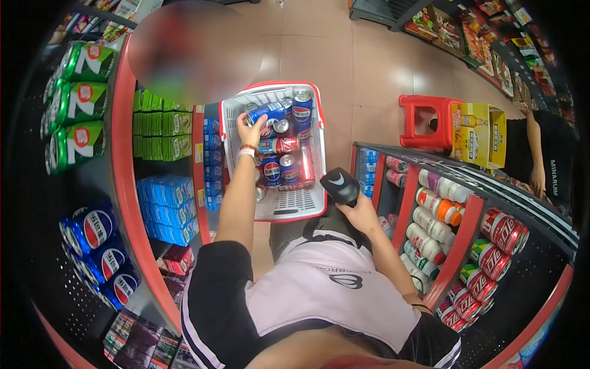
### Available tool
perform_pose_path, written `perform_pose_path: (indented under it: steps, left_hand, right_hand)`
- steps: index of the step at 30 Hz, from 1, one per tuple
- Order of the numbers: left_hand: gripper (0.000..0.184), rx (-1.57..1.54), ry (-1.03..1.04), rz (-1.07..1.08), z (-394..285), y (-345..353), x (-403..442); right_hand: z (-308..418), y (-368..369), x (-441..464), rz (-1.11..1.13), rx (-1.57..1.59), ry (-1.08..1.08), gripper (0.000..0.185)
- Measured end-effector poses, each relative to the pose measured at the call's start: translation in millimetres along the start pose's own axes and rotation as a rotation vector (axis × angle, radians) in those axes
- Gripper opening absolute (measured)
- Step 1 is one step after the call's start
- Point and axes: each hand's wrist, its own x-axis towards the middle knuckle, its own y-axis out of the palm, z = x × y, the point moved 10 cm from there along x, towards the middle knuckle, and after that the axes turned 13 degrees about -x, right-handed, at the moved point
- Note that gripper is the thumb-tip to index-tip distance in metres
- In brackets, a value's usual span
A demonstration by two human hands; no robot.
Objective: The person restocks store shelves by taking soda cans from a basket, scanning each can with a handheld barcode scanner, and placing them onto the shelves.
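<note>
My left hand [251, 133] reaches over the white basket with a red rim [321, 117], its fingers closed around a blue Pepsi can [270, 113] tilted on its side. Under and beside it in the basket lie several more cans: a Pepsi can [302, 109] stands near the far corner, a red can [279, 145] lies across the middle, and another Pepsi can [271, 170] is closer to me. Outside the basket's right side, my right hand [361, 213] is closed at a black object with a white swoosh [340, 186]. What kind of object it is remains unclear.
Shelves with green 7UP packs [86, 101], Pepsi multipacks [101, 230] and blue cartons [169, 209] flank my left. To the right are bottles [433, 221] and can packs [491, 261]. A red stool [424, 120], a yellow box [476, 135] and another person's arm [536, 154] are beyond.
</note>
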Motion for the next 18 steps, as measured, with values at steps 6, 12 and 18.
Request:
perform_pose_path:
  steps: [6,12,18]
  left_hand:
    - [0.068,0.088,0.163,0.215,-53,-19,-138]
    - [0.070,0.120,0.274,0.191,-88,-50,-239]
    - [0.070,0.324,0.681,0.141,-157,-69,-316]
  right_hand:
    - [34,3,9,-0.074,0.023,-0.115,0.044]
    - [88,33,-23,0.071,-0.016,-0.284,0.029]
    - [111,69,-65,0.147,-0.094,-0.407,0.025]
